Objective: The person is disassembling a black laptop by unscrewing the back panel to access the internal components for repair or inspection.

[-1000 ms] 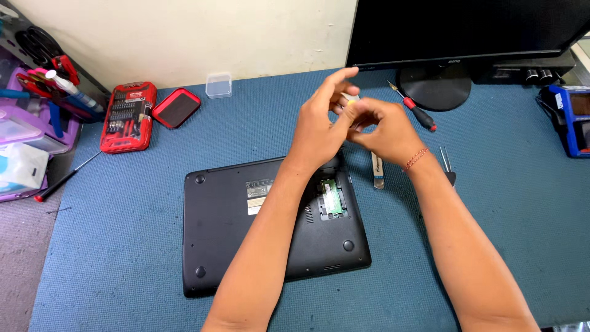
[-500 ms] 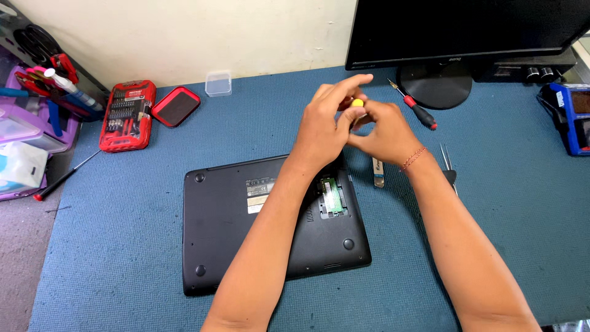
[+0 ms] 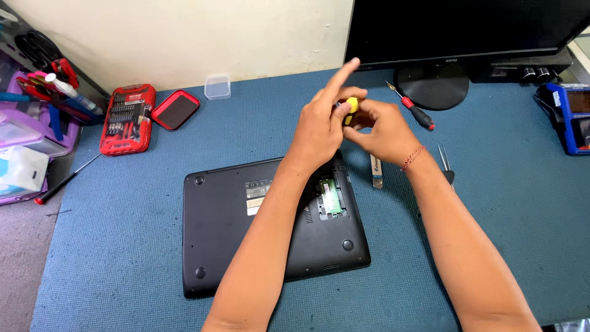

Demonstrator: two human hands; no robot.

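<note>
A black laptop (image 3: 246, 240) lies bottom-up on the blue mat (image 3: 123, 246), with an open bay showing a green memory module (image 3: 330, 198). Above its far right corner my left hand (image 3: 319, 126) and my right hand (image 3: 381, 132) meet around a small yellow-handled tool (image 3: 351, 107). Both hands pinch it; the left index finger points up. Most of the tool is hidden by the fingers.
A red bit set case (image 3: 128, 118) and its red lid (image 3: 176, 109) lie at the back left beside a small clear box (image 3: 217, 86). A red-handled screwdriver (image 3: 413, 109), a metal pry tool (image 3: 375, 172) and tweezers (image 3: 445, 161) lie right of the laptop. A monitor stand (image 3: 433, 85) is behind.
Both hands stayed above the laptop's far right corner. The yellow handle has come into view between the fingers, and the left index finger has straightened upward.
</note>
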